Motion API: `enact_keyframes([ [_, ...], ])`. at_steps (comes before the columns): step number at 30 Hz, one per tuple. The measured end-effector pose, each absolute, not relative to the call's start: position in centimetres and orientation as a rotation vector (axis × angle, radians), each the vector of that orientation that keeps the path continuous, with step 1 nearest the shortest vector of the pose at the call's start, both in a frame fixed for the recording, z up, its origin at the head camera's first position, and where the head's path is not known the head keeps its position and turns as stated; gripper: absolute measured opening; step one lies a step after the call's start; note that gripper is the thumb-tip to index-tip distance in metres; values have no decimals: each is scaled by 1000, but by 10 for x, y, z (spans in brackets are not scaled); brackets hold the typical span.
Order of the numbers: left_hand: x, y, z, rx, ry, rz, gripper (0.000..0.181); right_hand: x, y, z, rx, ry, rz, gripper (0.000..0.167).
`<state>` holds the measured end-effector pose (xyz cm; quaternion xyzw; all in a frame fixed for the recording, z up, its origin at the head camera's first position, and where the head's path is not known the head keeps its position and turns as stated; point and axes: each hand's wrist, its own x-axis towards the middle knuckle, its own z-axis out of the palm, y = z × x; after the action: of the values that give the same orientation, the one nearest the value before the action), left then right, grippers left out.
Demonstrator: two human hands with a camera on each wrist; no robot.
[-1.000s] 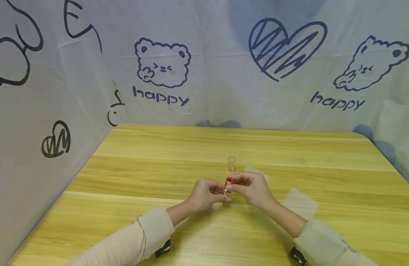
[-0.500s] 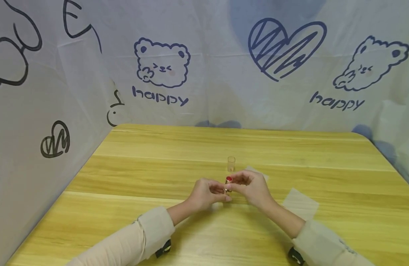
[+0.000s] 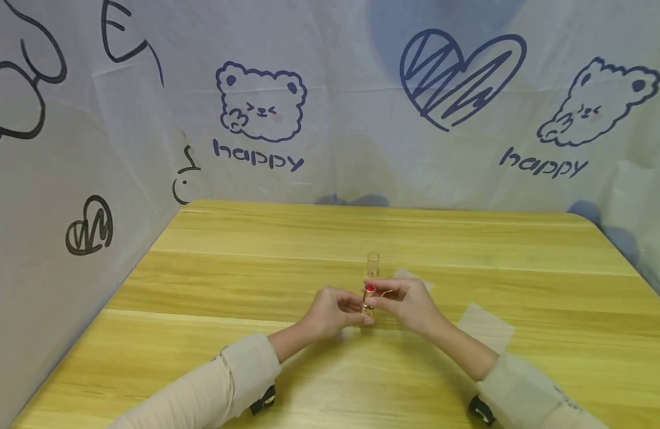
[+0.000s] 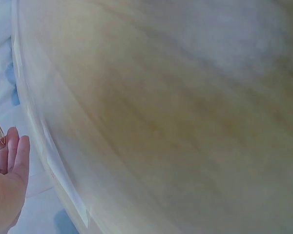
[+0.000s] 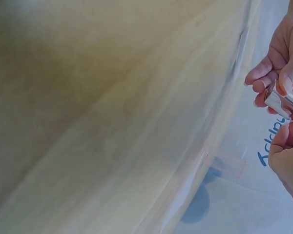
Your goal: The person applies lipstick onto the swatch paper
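A lipstick (image 3: pixel 369 294) with a red tip and a shiny gold tube stands between my two hands in the head view. Around its lower part, the fingers and thumb of my left hand (image 3: pixel 330 313) hold it near the tabletop. My right hand (image 3: pixel 410 304) pinches the upper part of the tube between thumb and index finger. The shiny tube also shows in the right wrist view, partly hidden by fingers. Just beyond the hands, a clear pinkish cap (image 3: pixel 373 265) stands upright on the table.
Two thin translucent sheets lie on the wooden table (image 3: pixel 244 238): one sheet (image 3: pixel 486 329) beside my right forearm, and a smaller sheet (image 3: pixel 413 277) partly behind the right hand. A pale cloth (image 3: pixel 351 119) with drawn bears and hearts hangs behind the table.
The right fingers shift slightly around the tube, and a finger of that hand now lifts apart from the others. My left hand and the cap stay in place.
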<state>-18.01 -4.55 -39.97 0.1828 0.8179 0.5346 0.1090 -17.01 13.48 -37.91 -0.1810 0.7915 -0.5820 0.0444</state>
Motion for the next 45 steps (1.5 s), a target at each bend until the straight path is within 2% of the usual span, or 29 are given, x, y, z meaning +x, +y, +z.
enact_keyframes([
  [37,-177,-50,-397,588,2429,1616,27,-166,127,-377,-527,2515,-1740,22],
  [45,-175,-48,-394,529,2458,1588,26,-165,123,-376,-376,2565,-1779,21],
])
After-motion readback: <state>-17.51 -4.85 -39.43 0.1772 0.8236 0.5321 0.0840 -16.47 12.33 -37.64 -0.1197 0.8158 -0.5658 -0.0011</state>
